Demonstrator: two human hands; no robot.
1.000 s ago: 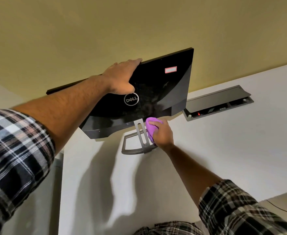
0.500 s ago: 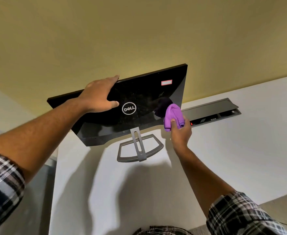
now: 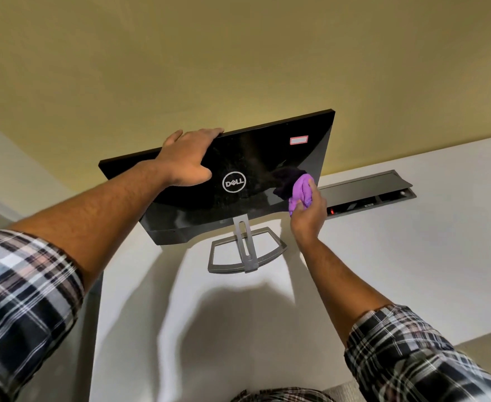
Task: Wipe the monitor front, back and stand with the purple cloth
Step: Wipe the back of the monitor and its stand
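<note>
The glossy black back of the monitor (image 3: 256, 158), with a round logo and a small red-edged label, faces me on its grey stand (image 3: 245, 250). My left hand (image 3: 187, 159) lies on the monitor's top edge, its fingers over the rim and its thumb on the back panel. My right hand (image 3: 308, 210) grips the bunched purple cloth (image 3: 301, 192) and holds it against the lower right part of the back panel. The screen side is hidden.
The monitor stands on a white desk (image 3: 412, 256). An open grey cable box (image 3: 369, 195) with a small red light is set into the desk just right of my right hand. A yellow wall rises behind. My plaid sleeves fill the lower corners.
My right hand carried the cloth from the stand's neck up and right onto the lower right of the back panel. My left hand stayed on the top edge.
</note>
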